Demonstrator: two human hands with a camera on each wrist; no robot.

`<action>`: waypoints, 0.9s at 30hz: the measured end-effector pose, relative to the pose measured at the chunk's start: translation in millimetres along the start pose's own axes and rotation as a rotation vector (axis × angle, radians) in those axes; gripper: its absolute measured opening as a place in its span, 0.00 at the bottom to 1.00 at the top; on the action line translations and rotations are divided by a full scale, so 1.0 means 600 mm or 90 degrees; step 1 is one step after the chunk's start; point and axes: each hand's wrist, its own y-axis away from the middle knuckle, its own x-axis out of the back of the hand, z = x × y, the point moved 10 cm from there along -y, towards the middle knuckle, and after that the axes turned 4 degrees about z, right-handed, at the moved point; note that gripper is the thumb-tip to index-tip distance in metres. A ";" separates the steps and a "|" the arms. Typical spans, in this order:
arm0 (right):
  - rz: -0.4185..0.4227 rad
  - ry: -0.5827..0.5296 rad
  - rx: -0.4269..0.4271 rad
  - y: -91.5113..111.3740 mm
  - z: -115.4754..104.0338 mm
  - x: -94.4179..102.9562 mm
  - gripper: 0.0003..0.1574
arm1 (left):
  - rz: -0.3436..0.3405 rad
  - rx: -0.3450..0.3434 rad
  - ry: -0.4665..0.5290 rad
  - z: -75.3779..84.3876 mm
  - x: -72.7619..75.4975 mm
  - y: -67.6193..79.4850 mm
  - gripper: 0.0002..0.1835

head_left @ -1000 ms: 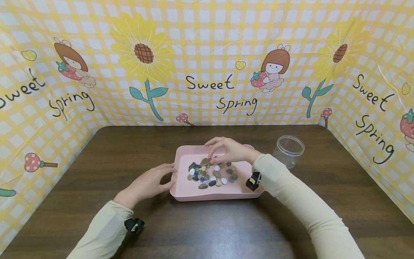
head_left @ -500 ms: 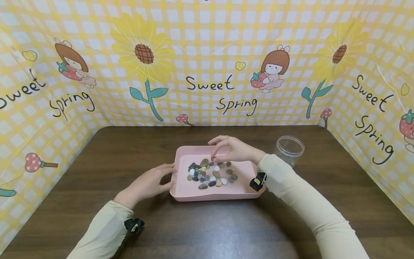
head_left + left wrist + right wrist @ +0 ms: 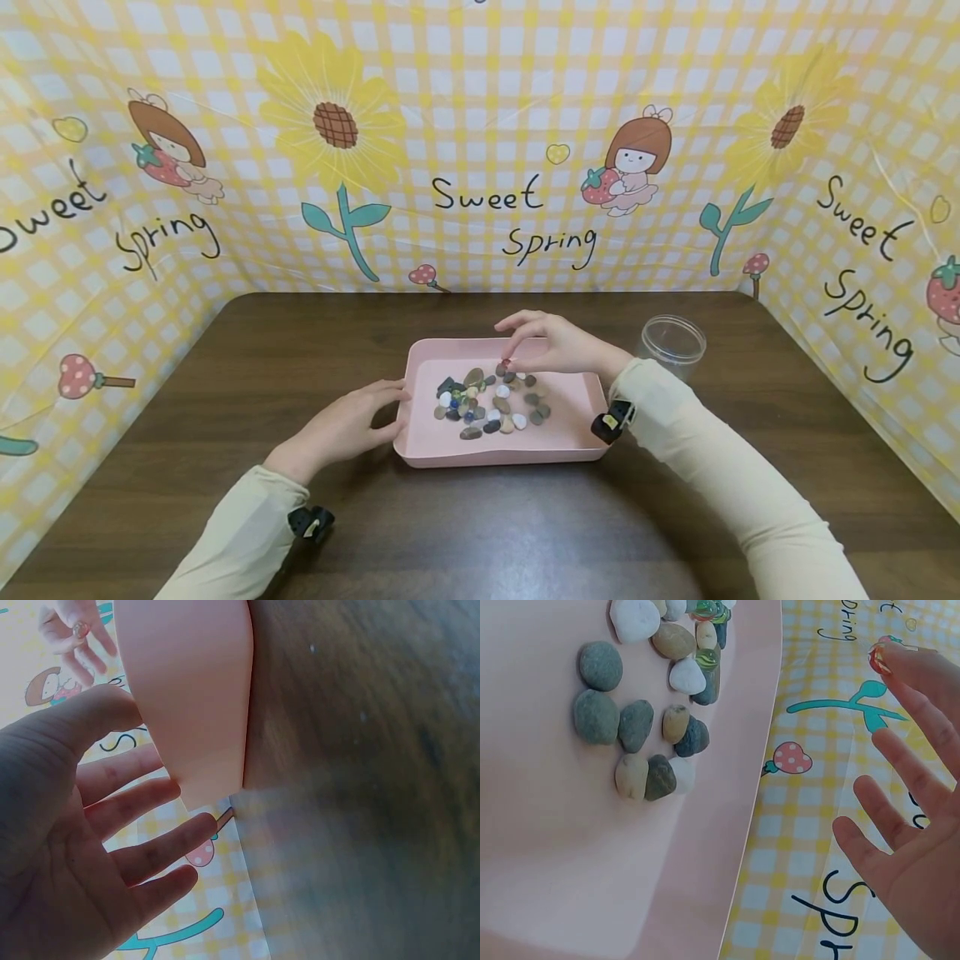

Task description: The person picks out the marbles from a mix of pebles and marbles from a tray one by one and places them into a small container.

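Between thumb and index finger, my right hand (image 3: 557, 343) pinches a red-and-clear glass marble (image 3: 877, 660), held over the far side of a pink tray (image 3: 592, 417). Its other fingers spread loosely in the right wrist view. Smooth pebbles (image 3: 598, 716) in grey, white, tan and black lie in the tray, with several green and blue glass marbles (image 3: 706, 659) among them. At the tray's left end, my left hand (image 3: 341, 425) touches the rim with its thumb and fingertips, the fingers extended and apart in the left wrist view.
To the right of the tray stands a clear lidless jar (image 3: 672, 337), partly hidden by the right sleeve. The brown wooden table (image 3: 465, 533) backs onto a yellow checked cloth (image 3: 487, 108) that also hangs along both sides.
Holding the red marble, my right hand has moved up off the pebbles and rightward, toward the jar. My left hand and the tray have stayed in place.
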 end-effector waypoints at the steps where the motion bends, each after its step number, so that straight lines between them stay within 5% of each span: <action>1: 0.002 0.001 0.001 0.001 0.000 0.002 0.05 | 0.001 -0.002 -0.001 0.000 0.000 0.000 0.22; 27: 0.040 0.014 -0.029 0.045 0.013 0.042 0.05 | 0.019 -0.021 -0.004 0.006 0.008 0.002 0.20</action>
